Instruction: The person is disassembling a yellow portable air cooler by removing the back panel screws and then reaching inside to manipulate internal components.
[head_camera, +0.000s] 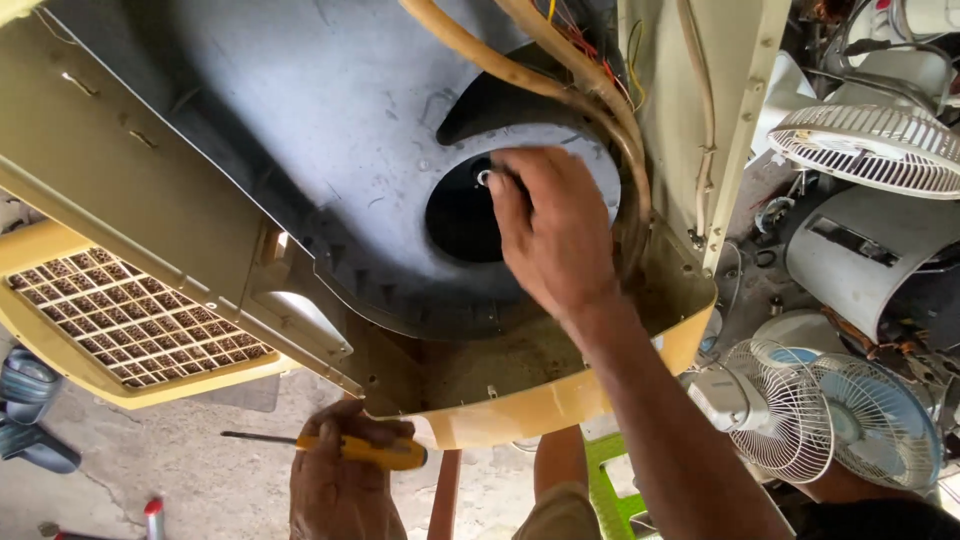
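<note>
Your left hand (340, 470) is low at the bottom edge of the view, closed around the yellow handle of a screwdriver (345, 448) whose dark shaft points out to the left, level with the concrete floor (150, 470) below it; the tool is parked, not engaged on anything. Above that hand runs the yellow rim of the cooler housing (540, 400), tilted toward you, with its louvred grille panel (130, 320) hanging off to the left. Moving right, the grey blower casing (330, 150) curves around a dark round opening (460, 215), and that is where your right hand (555, 235) is working: the fingers are drawn narrow, pinched at a small metal fastener (484, 178) on the upper edge of the opening, though you cannot tell from here whether it is a nut, a screw head or a clip. Tan hoses and coloured wires (590, 90) loop down just beside your knuckles. My reading is that you are at the hand-turning stage on the hub fitting, with the screwdriver held in reserve. The next move calls for a steady fingertip grip so the small part does not drop into the dark opening, and for keeping your wrist off the hoses. Further right, well apart from the work, stand several table fans (830, 420) with wire guards.
</note>
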